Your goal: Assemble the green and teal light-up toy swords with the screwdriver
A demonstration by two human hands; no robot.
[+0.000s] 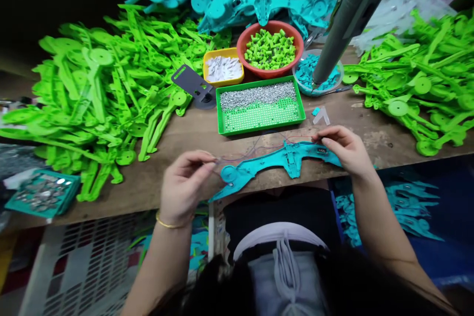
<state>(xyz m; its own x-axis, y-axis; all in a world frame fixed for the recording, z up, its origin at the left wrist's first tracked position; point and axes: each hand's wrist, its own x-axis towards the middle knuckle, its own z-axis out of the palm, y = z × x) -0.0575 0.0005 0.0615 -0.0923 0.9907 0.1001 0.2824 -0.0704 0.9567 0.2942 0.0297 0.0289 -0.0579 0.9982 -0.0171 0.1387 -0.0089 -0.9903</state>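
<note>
A long blue plastic shell [264, 162] lies at the table's front edge, its ribbed inner side facing up. Thin red and dark wires [255, 150] run loosely above and along it. At the shell's left end, my left hand [187, 180] pinches the wires between thumb and fingertips. My right hand [346, 150] is closed in a pinch on the wires by the shell's right end. Close to those fingers, a small dark component [322, 150] sits in the shell. What the wires end in is hidden by my fingertips.
Behind the shell stands a green tray [259, 117] of small metal screws. Beyond are a yellow box [223, 81], a red bowl [269, 73] and a clear tub [320, 91]. Green parts [99, 74] are heaped left and right. A grey pole [346, 19] slants down at right.
</note>
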